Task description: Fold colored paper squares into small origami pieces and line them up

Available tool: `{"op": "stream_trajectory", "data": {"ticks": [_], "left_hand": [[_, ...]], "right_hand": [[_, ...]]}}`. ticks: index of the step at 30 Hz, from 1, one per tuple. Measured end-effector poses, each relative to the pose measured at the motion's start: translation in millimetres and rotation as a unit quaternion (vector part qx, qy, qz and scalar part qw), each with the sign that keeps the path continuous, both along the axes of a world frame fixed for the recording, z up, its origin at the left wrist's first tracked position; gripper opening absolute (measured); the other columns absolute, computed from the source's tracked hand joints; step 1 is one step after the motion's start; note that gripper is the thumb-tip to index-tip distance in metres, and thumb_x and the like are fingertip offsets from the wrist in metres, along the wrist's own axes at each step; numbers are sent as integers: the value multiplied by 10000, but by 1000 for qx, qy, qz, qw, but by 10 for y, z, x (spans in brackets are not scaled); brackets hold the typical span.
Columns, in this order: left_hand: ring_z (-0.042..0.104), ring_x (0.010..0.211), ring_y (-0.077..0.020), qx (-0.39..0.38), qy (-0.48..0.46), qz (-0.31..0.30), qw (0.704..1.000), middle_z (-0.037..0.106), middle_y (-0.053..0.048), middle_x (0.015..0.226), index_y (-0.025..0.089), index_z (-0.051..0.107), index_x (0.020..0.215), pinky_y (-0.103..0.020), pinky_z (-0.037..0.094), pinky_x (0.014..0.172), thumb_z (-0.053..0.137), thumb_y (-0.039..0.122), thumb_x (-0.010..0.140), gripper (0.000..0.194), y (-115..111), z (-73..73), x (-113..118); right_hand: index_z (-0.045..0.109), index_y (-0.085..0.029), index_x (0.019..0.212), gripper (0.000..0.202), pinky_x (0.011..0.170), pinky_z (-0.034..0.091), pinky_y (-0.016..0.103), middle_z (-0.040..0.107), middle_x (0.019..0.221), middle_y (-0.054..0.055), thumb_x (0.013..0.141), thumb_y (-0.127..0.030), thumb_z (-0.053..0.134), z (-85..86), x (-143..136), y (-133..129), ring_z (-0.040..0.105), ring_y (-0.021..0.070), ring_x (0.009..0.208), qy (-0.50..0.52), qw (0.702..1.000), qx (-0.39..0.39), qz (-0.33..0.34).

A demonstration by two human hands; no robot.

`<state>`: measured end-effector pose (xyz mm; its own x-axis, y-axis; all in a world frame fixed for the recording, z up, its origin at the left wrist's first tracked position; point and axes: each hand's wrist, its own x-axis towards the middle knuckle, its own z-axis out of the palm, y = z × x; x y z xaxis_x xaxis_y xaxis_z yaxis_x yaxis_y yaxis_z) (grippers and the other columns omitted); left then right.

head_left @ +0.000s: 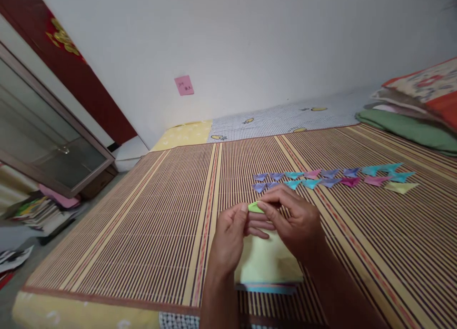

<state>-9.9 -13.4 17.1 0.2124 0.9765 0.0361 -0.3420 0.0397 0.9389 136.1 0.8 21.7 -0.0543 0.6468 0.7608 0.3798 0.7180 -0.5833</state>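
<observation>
Between my two hands is a small piece of folded green paper (254, 207). My left hand (232, 229) pinches its left end between thumb and forefinger. From the right, my right hand (294, 214) grips the other end with thumb and fingertips. Below them a stack of square paper (269, 264) lies on the striped mat, pale yellow on top with blue and pink edges showing. Just beyond my right hand, two rows of folded paper pieces (330, 182) in purple, blue, pink and yellow run off to the right.
A striped bamboo mat (153, 224) covers the bed. Folded bedding and a pillow (410, 124) are piled at the far right. A pink note (184, 85) is stuck on the wall behind. To the left are a glass-fronted cabinet (46, 129) and stacked books (39, 212).
</observation>
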Motion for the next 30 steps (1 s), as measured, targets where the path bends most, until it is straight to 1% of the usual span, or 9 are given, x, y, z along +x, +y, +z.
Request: {"op": "stream_trajectory", "data": {"ticks": [5, 8, 11, 14, 17, 21, 24, 27, 30], "left_hand": [[780, 737, -228, -13, -41, -1, 999, 793, -123, 793, 99, 712, 900, -301, 627, 646, 693, 406, 927, 309, 25, -17, 10], [779, 720, -227, -28, -63, 3, 998, 791, -117, 768, 100, 719, 877, -295, 630, 637, 728, 392, 897, 293, 33, 3, 14], [778, 698, -229, -37, -81, -3, 996, 788, -117, 738, 102, 719, 828, -285, 628, 611, 781, 385, 844, 291, 25, 33, 0], [773, 666, -221, -44, -95, 5, 994, 794, -115, 744, 104, 714, 840, -268, 615, 569, 817, 376, 802, 293, 15, 49, -30], [773, 660, -220, -44, -88, 23, 995, 802, -128, 775, 101, 705, 877, -259, 602, 537, 794, 413, 824, 329, 13, 60, -53], [781, 708, -235, -37, -59, 34, 997, 799, -126, 769, 108, 692, 862, -264, 603, 554, 779, 431, 837, 335, 15, 78, -66], [779, 716, -233, -36, -51, 28, 998, 792, -110, 751, 119, 687, 851, -269, 603, 578, 776, 411, 841, 305, 14, 72, -75], [767, 697, -220, -29, -34, 24, 999, 785, -100, 745, 131, 682, 837, -279, 594, 601, 736, 420, 878, 297, 9, 41, -79], [728, 631, -187, -8, 0, 23, 1000, 771, -89, 733, 140, 673, 830, -262, 553, 574, 666, 434, 932, 311, 1, 18, -73]], "right_hand": [[661, -205, 892, 135, 754, 511, 327, 661, 835, 27, 945, -86, 627, 0, -6, -14, 644, 184, 836, -15, 999, 31, -20], [666, -230, 936, 148, 790, 521, 366, 681, 860, 38, 954, -91, 620, -3, -22, -30, 640, 208, 873, -32, 996, 68, -43], [664, -252, 967, 176, 788, 526, 379, 689, 861, 33, 958, -84, 611, -12, -30, -36, 642, 214, 866, -41, 994, 83, -55], [664, -258, 976, 170, 790, 520, 374, 693, 866, 24, 958, -93, 625, -15, -21, -31, 646, 212, 869, -57, 993, 92, -45], [664, -245, 972, 156, 788, 513, 366, 691, 886, 31, 953, -93, 637, -15, -7, -17, 639, 208, 872, -70, 992, 100, -37], [655, -229, 976, 149, 795, 507, 363, 687, 891, 37, 950, -83, 640, -22, -4, 4, 632, 203, 876, -75, 990, 113, -27], [646, -226, 956, 126, 783, 512, 352, 682, 879, 34, 952, -100, 642, -9, -11, 1, 641, 200, 874, -65, 994, 84, -10], [637, -226, 899, 115, 740, 511, 336, 672, 836, 25, 962, -133, 616, 26, -10, -24, 648, 192, 823, -32, 999, 18, 3], [637, -216, 826, 144, 667, 484, 311, 653, 761, 10, 960, -178, 602, 57, 5, -53, 622, 171, 713, 0, 999, -48, -2]]}}
